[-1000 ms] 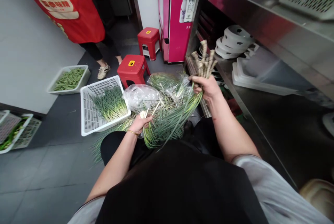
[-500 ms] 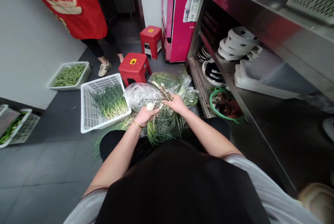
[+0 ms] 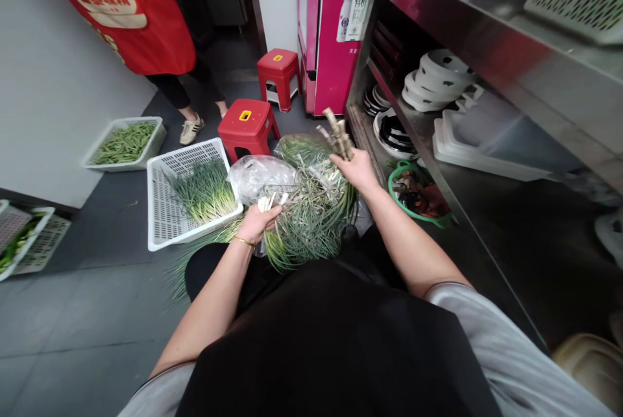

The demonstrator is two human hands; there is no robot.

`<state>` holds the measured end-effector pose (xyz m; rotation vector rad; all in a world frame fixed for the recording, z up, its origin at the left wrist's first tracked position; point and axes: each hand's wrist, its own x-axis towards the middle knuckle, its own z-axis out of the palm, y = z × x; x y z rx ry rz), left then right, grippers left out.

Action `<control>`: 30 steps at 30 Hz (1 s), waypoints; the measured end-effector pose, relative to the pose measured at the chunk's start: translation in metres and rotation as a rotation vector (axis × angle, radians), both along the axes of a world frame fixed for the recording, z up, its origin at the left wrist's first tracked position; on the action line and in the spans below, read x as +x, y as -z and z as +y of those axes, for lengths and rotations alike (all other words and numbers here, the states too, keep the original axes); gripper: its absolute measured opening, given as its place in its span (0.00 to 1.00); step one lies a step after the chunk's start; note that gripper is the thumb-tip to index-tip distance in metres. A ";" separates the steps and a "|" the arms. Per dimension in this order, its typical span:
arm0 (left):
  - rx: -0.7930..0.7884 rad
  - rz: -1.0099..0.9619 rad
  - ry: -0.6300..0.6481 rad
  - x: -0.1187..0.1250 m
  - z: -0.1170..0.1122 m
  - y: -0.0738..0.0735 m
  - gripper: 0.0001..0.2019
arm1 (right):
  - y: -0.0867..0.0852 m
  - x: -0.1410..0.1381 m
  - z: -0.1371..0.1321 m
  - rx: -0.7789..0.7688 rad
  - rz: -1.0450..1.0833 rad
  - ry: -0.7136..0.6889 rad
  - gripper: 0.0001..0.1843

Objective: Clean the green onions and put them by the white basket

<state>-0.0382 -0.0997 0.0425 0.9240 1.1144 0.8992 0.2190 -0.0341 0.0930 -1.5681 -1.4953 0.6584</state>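
My left hand is closed round a small bunch of scallions, their clean white ends poking up above the fingers. Higher and to the right, my right hand grips a thicker bunch of unpeeled scallions with brownish, dry-looking stem ends pointing up. Below and between the hands lies a heap of loose green scallions, tangled with pale dry skins. Left of it, a white slotted basket holds neatly laid scallions. A clear plastic bag sits between basket and heap.
Two red stools stand ahead, and a person in a red apron is at the far left. A tub of green beans sits by the wall. On the right are a metal shelf and a green basket of scraps.
My right hand has moved right and away from my left, carrying the unpeeled scallions clear of the heap. My left hand has shifted slightly left and down, keeping its bunch.
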 end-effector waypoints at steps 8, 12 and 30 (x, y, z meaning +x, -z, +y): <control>0.111 0.026 -0.136 -0.018 0.003 -0.018 0.18 | 0.025 -0.020 -0.010 -0.307 0.281 -0.357 0.15; 0.071 -0.157 -0.102 -0.002 0.002 -0.034 0.19 | 0.034 -0.037 -0.030 -0.435 0.598 -0.501 0.17; 0.040 0.030 -0.124 0.022 0.025 -0.039 0.15 | 0.056 -0.029 -0.060 -0.387 0.581 -0.431 0.19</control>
